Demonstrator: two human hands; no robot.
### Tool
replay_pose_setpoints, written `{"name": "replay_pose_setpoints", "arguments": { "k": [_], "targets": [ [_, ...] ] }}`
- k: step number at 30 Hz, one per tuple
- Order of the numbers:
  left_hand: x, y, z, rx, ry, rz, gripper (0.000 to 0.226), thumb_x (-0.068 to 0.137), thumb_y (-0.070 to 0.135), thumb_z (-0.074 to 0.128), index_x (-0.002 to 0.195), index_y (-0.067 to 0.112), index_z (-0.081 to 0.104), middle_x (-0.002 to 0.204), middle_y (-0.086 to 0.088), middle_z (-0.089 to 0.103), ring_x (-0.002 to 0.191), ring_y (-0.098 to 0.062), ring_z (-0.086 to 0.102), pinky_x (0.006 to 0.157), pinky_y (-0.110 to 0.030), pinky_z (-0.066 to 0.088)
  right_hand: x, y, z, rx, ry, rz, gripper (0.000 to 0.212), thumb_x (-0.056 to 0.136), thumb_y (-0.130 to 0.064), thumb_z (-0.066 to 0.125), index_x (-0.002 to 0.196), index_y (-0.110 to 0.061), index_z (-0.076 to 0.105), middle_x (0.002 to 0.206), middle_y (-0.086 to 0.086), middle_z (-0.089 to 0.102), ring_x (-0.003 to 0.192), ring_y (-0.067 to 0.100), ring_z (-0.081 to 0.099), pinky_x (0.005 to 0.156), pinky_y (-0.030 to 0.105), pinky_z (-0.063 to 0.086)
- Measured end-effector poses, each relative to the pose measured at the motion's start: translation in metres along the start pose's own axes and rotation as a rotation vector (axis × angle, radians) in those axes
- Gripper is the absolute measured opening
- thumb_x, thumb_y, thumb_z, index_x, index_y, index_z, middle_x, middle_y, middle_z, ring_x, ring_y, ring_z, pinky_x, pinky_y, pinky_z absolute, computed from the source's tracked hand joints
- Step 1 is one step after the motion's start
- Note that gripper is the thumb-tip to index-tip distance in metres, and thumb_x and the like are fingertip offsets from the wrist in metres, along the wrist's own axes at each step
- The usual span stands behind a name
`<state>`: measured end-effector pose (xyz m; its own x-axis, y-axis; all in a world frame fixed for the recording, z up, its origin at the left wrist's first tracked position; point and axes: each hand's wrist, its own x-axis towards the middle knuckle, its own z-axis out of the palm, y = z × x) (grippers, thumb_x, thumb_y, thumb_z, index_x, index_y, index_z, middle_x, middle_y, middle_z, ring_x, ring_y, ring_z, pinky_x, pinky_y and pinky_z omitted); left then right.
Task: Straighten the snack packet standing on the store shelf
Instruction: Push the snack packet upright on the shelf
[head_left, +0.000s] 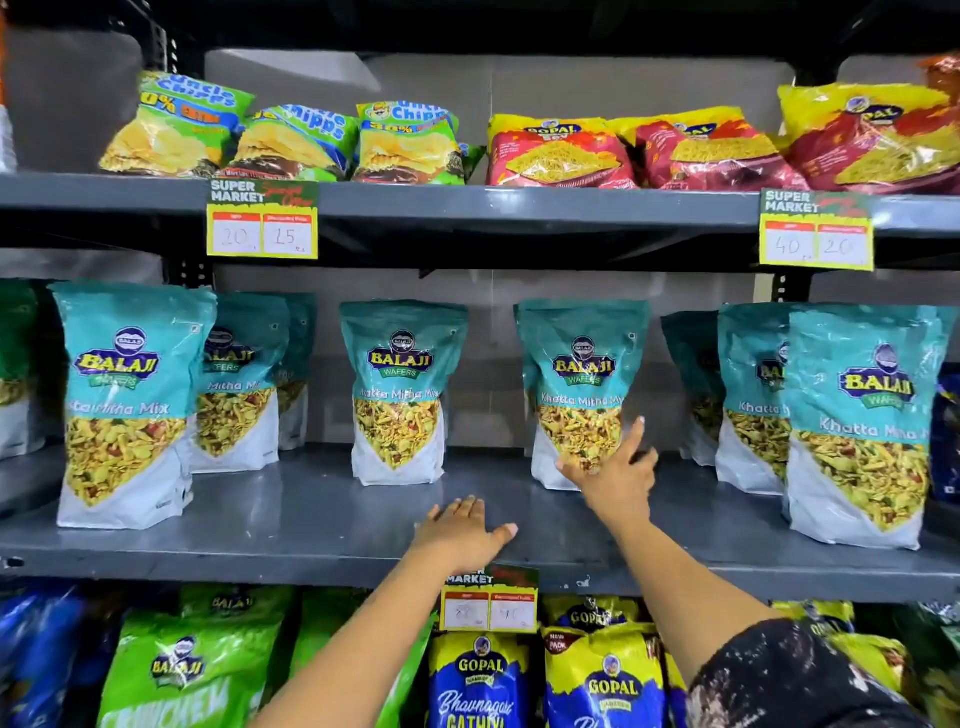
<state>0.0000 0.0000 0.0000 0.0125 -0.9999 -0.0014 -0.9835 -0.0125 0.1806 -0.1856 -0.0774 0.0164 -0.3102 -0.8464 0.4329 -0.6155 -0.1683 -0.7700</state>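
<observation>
A teal and white Balaji snack packet (579, 374) stands upright on the middle grey shelf (311, 519), right of centre. My right hand (615, 470) reaches up to its lower right corner, fingers spread and touching the packet's front, without a closed grip. My left hand (465, 530) lies flat, palm down, on the bare shelf surface to the lower left of that packet, holding nothing. Another identical packet (400, 389) stands to the left of it.
More teal Balaji packets stand at the left (124, 400) and right (862, 421) of the same shelf. Chip bags (405, 143) and red-yellow packets (561, 153) lie on the shelf above. Price tags (262, 221) hang from shelf edges. Blue and green packets (478, 680) fill the shelf below.
</observation>
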Motion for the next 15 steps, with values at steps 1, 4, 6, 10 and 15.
{"name": "replay_pose_setpoints", "arguments": {
  "k": [1, 4, 6, 10, 15],
  "targets": [
    [0.002, -0.002, 0.003, 0.009, 0.022, 0.012, 0.081, 0.095, 0.064, 0.016, 0.156, 0.012, 0.006, 0.165, -0.003, 0.002, 0.152, -0.019, 0.004, 0.121, -0.042, 0.004, 0.002, 0.003, 0.005, 0.021, -0.025, 0.017, 0.13, 0.066, -0.051, 0.082, 0.152, -0.021, -0.011, 0.151, 0.037, 0.007, 0.137, 0.053, 0.02, 0.111, 0.055, 0.025],
    [0.02, -0.001, 0.01, 0.011, 0.025, -0.021, 0.082, 0.094, 0.065, 0.017, 0.156, 0.012, 0.008, 0.165, -0.002, 0.004, 0.152, -0.018, 0.005, 0.121, -0.042, 0.006, 0.025, 0.013, 0.028, 0.031, -0.101, 0.08, 0.137, 0.063, -0.048, 0.085, 0.15, -0.022, -0.016, 0.152, 0.034, 0.008, 0.137, 0.051, 0.021, 0.111, 0.054, 0.026],
    [0.017, -0.002, 0.007, 0.017, 0.041, -0.015, 0.081, 0.094, 0.065, 0.017, 0.156, 0.013, 0.009, 0.165, -0.002, 0.004, 0.152, -0.018, 0.005, 0.122, -0.042, 0.006, 0.029, 0.008, 0.032, 0.044, -0.082, 0.091, 0.139, 0.061, -0.046, 0.087, 0.15, -0.02, -0.018, 0.152, 0.035, 0.009, 0.138, 0.05, 0.021, 0.112, 0.054, 0.026],
    [0.017, -0.01, 0.003, 0.011, 0.061, -0.018, 0.08, 0.094, 0.064, 0.018, 0.156, 0.014, 0.008, 0.165, 0.001, 0.003, 0.152, -0.014, 0.003, 0.122, -0.042, 0.003, 0.037, -0.001, 0.044, 0.066, -0.055, 0.089, 0.144, 0.057, -0.049, 0.088, 0.15, -0.012, -0.015, 0.149, 0.034, 0.021, 0.135, 0.049, 0.031, 0.11, 0.055, 0.032],
    [0.007, -0.005, 0.003, 0.007, 0.061, -0.001, 0.08, 0.094, 0.064, 0.018, 0.156, 0.016, 0.008, 0.165, 0.002, 0.003, 0.152, -0.013, 0.002, 0.123, -0.042, 0.003, 0.036, -0.002, 0.048, 0.045, -0.022, 0.126, 0.137, 0.057, -0.054, 0.086, 0.147, 0.004, -0.001, 0.15, 0.027, 0.026, 0.139, 0.041, 0.028, 0.114, 0.053, 0.026]
  ]
}}
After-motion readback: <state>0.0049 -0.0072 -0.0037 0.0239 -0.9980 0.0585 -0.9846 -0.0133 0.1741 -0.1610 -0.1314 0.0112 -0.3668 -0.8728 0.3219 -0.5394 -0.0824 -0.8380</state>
